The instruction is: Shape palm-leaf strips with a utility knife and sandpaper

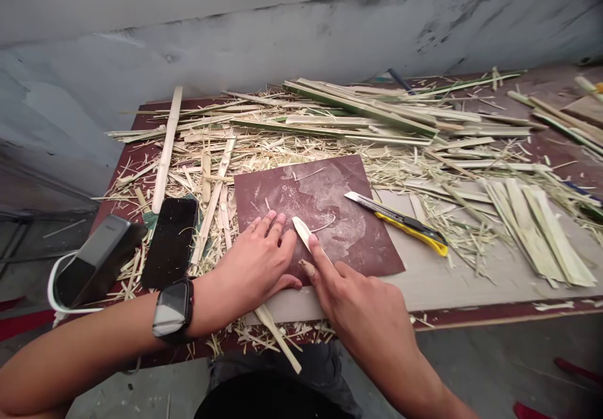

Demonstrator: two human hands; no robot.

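Observation:
A brown sheet [377,243], scuffed pale in places, lies on a light board near the table's front edge. My left hand [259,252] rests palm down on its left part, fingers spread, with a watch on the wrist. My right hand [351,290] has its thumb and fingers closed on a pale bamboo strip [301,229], the index finger along it and the rounded tip on the sheet. Another strip end [277,337] sticks out below my left hand over the table edge. A yellow utility knife [409,224] lies on the sheet's right side, blade showing.
Bamboo shavings and long green-edged strips [367,108] cover the back. Flat strips [541,233] lie at the right. A black phone [170,243], a dark device [97,259] with a white cable and an upright-lying strip [168,149] are at the left. A wall stands behind.

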